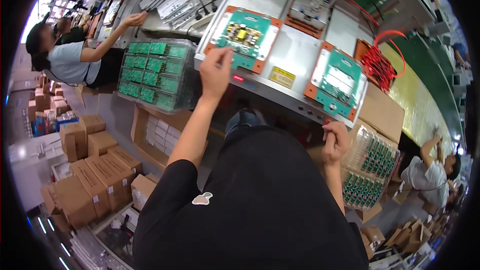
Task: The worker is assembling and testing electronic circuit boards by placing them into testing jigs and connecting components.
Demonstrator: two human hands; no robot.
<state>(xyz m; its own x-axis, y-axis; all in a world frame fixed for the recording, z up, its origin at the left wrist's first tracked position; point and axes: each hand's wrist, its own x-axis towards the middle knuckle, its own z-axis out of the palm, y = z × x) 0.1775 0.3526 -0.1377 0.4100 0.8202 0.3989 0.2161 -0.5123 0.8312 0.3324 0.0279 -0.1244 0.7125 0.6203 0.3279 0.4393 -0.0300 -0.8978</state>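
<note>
While floor (114,112) grey, worktable (295,50) silvery.

The left fixture (243,61), a green plate on an orange-brown base, lies flat. Within it sits a populated circuit board (241,42), component side up, a yellow block near its middle. Well right of the left fixture lies the similarly coloured right fixture (341,61), pale at its centre.
</note>
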